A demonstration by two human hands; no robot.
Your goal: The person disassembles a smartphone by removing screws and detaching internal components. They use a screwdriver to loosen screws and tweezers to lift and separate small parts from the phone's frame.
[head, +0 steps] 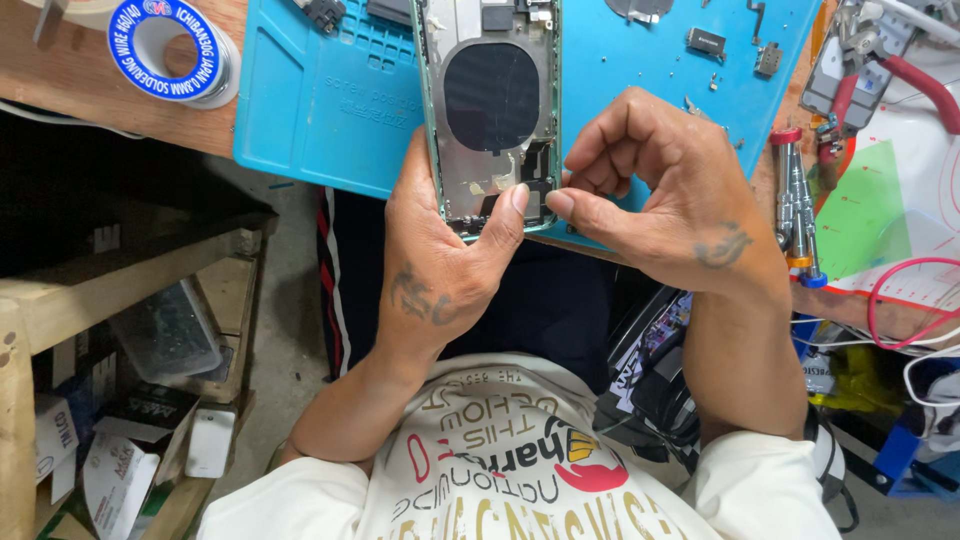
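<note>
Nearest the camera: white printed shirt (500,470), both forearms reaching up from it. Left hand (445,250) wraps the bottom end of an opened phone (490,110), palm underneath, thumb pressed on the lower inside edge near the cut-out; closed grip on the phone. Right hand (665,190) sits just beside the phone's lower right corner, fingers curled in, thumb tip almost meeting the left thumb; it looks pinched, but whether anything is between the fingers I cannot tell. Phone is back shell up-open, green rim, dark round coil in the middle, lower end hanging over the edge of the blue mat (320,110), top end lying on it. Mat lies on a wooden bench (60,90). Small loose metal parts (705,42) scattered on the mat beyond the right hand. Right of the mat: a metal pen-like tool with red cap (795,200), red and white wires (900,300). Far left on the bench: a solder wire spool (170,45). Lower left, boxes and clutter on a wooden shelf (120,280).
</note>
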